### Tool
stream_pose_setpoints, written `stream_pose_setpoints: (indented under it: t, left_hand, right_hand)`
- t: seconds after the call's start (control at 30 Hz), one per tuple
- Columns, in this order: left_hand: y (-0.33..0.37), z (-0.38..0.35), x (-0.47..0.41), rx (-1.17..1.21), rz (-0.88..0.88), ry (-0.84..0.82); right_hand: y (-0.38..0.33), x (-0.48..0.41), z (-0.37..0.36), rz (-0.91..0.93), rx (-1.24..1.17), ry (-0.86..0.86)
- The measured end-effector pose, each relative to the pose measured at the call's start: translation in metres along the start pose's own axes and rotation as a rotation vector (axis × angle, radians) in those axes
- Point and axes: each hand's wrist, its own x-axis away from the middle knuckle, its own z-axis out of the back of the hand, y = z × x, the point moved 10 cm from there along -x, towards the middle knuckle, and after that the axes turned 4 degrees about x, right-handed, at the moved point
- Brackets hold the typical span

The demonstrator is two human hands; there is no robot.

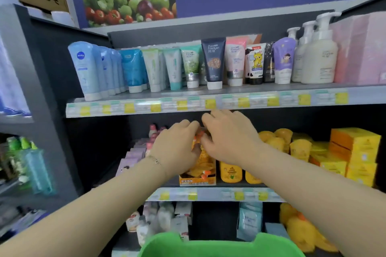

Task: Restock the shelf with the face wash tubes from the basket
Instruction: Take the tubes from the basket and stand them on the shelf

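Observation:
My left hand (177, 144) and my right hand (228, 137) meet inside the middle shelf, over an orange display box (197, 181) of orange face wash tubes (201, 166). Both hands have curled fingers around the top of one orange tube (197, 139), of which only small bits show between them. The green basket (219, 246) sits at the bottom edge, below my arms; its contents are out of sight. On the top shelf (208, 103) stands a row of upright face wash tubes, from light blue ones (85, 69) on the left to a dark one (214, 62).
Yellow bottles (230, 172) and yellow boxes (355, 152) fill the middle shelf right of the hands; pale purple boxes (131, 158) stand left. White pump bottles (319, 56) and pink packs (359, 48) are top right. A grey side rack (31, 89) stands on the left.

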Motion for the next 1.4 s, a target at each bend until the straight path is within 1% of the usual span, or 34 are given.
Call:
stream_pose_setpoints:
  t: [0.1,0.3,0.4,0.5,0.57,0.7,0.77,0.93,1.13,1.2,1.3,1.4]
  left_hand:
    - [-0.009,-0.017,0.019,-0.006,-0.015,-0.053]
    - [-0.01,-0.05,0.048,0.084,-0.046,-0.108]
    - [-0.008,-0.073,0.061,0.146,-0.029,-0.148]
    - [-0.005,-0.103,0.078,0.217,0.027,-0.197]
    - [0.0,-0.127,0.095,0.215,0.037,-0.241]
    - [0.018,-0.181,0.139,0.078,-0.056,-0.378]
    - [0.023,-0.206,0.159,0.057,-0.063,-0.448]
    - [0.027,-0.258,0.196,0.103,-0.014,-0.596]
    - [0.02,-0.309,0.236,0.202,0.123,-0.77]
    - [0.02,-0.325,0.254,0.206,0.148,-0.844]
    - [0.022,-0.344,0.277,0.22,0.165,-0.926]
    - [0.025,-0.364,0.297,0.248,0.148,-1.025]
  right_hand:
    - [-0.018,0.019,-0.019,-0.013,0.02,-0.048]
    - [-0.034,0.064,-0.057,-0.035,0.018,-0.176]
    - [-0.033,0.089,-0.075,-0.055,0.035,-0.243]
    - [-0.031,0.115,-0.095,-0.077,0.034,-0.324]
    - [-0.028,0.135,-0.109,-0.105,0.033,-0.389]
    - [-0.023,0.178,-0.139,-0.163,-0.016,-0.497]
    - [-0.025,0.2,-0.154,-0.185,-0.031,-0.554]
    - [-0.045,0.252,-0.192,-0.21,-0.083,-0.708]
    - [-0.06,0.29,-0.228,-0.114,0.016,-0.886]
    - [-0.057,0.299,-0.237,-0.135,0.005,-0.939]
    - [-0.05,0.312,-0.248,-0.213,-0.077,-1.023]
    - [-0.045,0.321,-0.258,-0.238,-0.107,-1.099]
